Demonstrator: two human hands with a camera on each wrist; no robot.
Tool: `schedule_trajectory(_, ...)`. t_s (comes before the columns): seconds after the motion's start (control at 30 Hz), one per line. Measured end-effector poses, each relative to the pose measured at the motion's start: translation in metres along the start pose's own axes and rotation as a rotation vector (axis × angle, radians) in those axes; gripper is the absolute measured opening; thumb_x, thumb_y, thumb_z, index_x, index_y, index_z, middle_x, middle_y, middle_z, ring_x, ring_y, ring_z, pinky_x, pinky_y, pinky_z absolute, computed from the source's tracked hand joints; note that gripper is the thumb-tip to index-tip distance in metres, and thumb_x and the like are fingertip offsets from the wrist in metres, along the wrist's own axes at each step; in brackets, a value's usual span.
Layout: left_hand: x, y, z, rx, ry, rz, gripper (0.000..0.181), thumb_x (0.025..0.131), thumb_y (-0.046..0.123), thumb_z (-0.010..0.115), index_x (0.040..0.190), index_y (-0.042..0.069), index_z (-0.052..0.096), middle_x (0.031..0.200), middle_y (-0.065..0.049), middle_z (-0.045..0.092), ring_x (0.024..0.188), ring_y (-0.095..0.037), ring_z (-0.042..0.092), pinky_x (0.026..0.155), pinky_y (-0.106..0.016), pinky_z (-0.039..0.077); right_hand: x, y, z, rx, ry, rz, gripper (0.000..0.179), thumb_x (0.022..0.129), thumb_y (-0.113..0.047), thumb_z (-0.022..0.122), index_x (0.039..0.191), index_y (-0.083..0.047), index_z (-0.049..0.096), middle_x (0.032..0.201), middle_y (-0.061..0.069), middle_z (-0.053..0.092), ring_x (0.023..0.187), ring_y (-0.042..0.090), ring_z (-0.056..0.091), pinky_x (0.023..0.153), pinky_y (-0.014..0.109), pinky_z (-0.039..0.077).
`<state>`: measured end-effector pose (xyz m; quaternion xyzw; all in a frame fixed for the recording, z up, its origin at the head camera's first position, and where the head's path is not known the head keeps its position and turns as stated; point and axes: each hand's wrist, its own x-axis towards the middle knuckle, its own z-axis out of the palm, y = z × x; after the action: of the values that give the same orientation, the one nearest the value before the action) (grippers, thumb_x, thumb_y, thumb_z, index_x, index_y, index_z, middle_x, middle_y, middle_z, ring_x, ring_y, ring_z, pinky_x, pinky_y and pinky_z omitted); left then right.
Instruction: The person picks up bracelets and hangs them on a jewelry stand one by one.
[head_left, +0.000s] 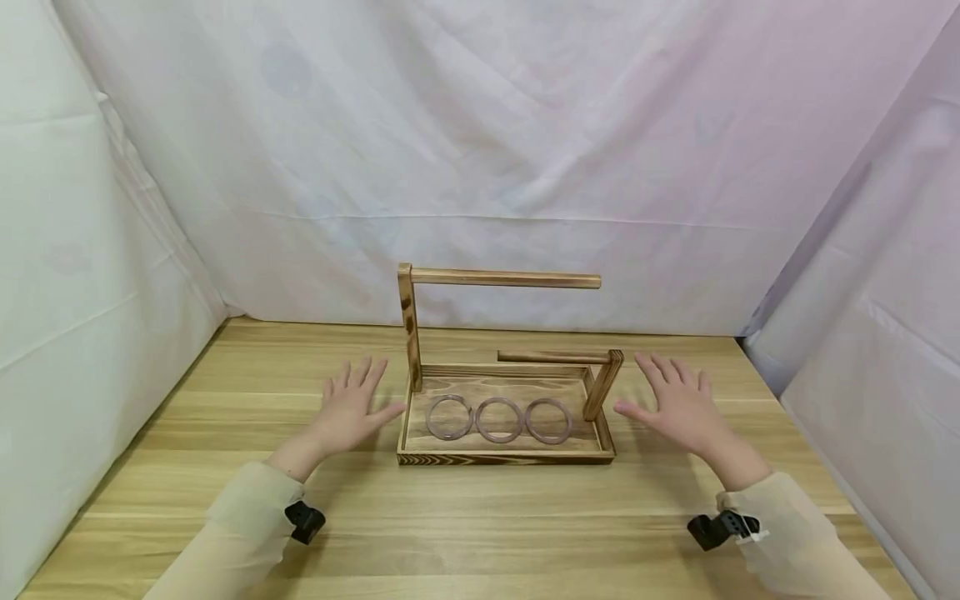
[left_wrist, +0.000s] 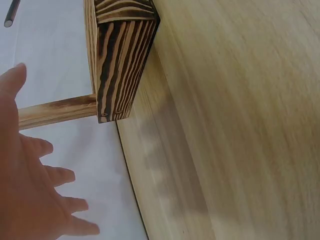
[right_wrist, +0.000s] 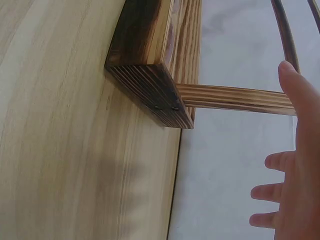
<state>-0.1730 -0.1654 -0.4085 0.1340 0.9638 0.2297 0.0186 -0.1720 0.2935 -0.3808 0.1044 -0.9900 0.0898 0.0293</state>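
Note:
A wooden tray stand (head_left: 506,457) with dark burnt grain sits mid-table in the head view. From its left end rises a tall post (head_left: 410,329) carrying a long horizontal bar (head_left: 506,278); a shorter post (head_left: 603,386) at the right end carries a lower bar (head_left: 553,357). Three translucent purplish bangles lie side by side in the tray: a left bangle (head_left: 428,421), a middle bangle (head_left: 477,422) and a right bangle (head_left: 569,422). My left hand (head_left: 347,417) hovers by the tray's left end, fingers spread, holding nothing. Beside the right end, my right hand (head_left: 678,410) is likewise spread and holds nothing.
The stand rests on a light wood-grain table (head_left: 480,533). A pale cloth backdrop (head_left: 495,150) hangs behind the table, with more white cloth at the left and right sides. Black wrist cameras (head_left: 304,522) are strapped at both sleeves.

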Motion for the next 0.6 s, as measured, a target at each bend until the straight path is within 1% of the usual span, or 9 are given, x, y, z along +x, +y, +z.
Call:
schedule_trajectory(0.13,0.0,-0.001,0.001,-0.076,-0.046,-0.007,0.085,0.09,0.045,0.056,0.15,0.002,0.012,0.152,-0.03,0.01,0.134,-0.058,0.014,0.107,-0.072,0.015,-0.003,-0.003,-0.001,0.014,0.011,-0.009,0.095,0.079,-0.06,0.061,0.146,-0.002,0.026,0.144,0.028,0.032,0.128,0.054,0.027,0.1,0.075,0.021)
schedule_trajectory(0.2,0.001,-0.002,0.002,-0.127,-0.071,-0.013,0.088,0.089,0.044,0.058,0.15,0.002,0.009,0.152,-0.031,0.01,0.134,-0.056,0.016,0.107,-0.07,0.02,-0.004,-0.004,-0.002,0.037,0.012,-0.011,0.096,0.078,-0.058,0.064,0.146,-0.001,0.027,0.144,0.028,0.033,0.127,0.054,0.029,0.101,0.072,0.026)
schedule_trajectory(0.23,0.002,-0.002,0.003,-0.157,-0.08,-0.018,0.09,0.089,0.044,0.059,0.15,0.002,0.008,0.152,-0.031,0.01,0.134,-0.055,0.016,0.107,-0.07,0.021,-0.005,-0.004,-0.002,0.051,0.012,-0.011,0.095,0.078,-0.057,0.065,0.145,-0.001,0.027,0.144,0.029,0.033,0.127,0.054,0.03,0.101,0.071,0.027)
schedule_trajectory(0.37,0.002,-0.003,0.005,-0.254,-0.088,-0.013,0.093,0.086,0.041,0.064,0.149,-0.001,0.009,0.15,-0.032,0.015,0.135,-0.052,0.019,0.11,-0.065,0.02,-0.007,-0.006,-0.001,0.1,0.02,-0.01,0.094,0.076,-0.053,0.069,0.143,0.0,0.031,0.141,0.031,0.035,0.125,0.054,0.033,0.1,0.069,0.032)
schedule_trajectory(0.5,0.001,-0.002,0.007,-0.299,-0.079,0.006,0.092,0.084,0.036,0.067,0.147,-0.006,0.013,0.149,-0.032,0.019,0.13,-0.052,0.03,0.109,-0.063,0.026,-0.009,-0.009,0.001,0.125,0.05,-0.023,0.091,0.075,-0.049,0.073,0.14,0.002,0.035,0.139,0.029,0.04,0.124,0.051,0.037,0.1,0.066,0.035)
schedule_trajectory(0.6,0.002,-0.002,0.009,-0.325,-0.094,-0.007,0.09,0.085,0.032,0.068,0.146,-0.007,0.015,0.147,-0.033,0.023,0.126,-0.052,0.037,0.106,-0.061,0.033,-0.01,-0.011,0.002,0.136,0.071,-0.033,0.09,0.074,-0.047,0.074,0.139,0.002,0.037,0.137,0.029,0.042,0.123,0.049,0.039,0.101,0.064,0.035)
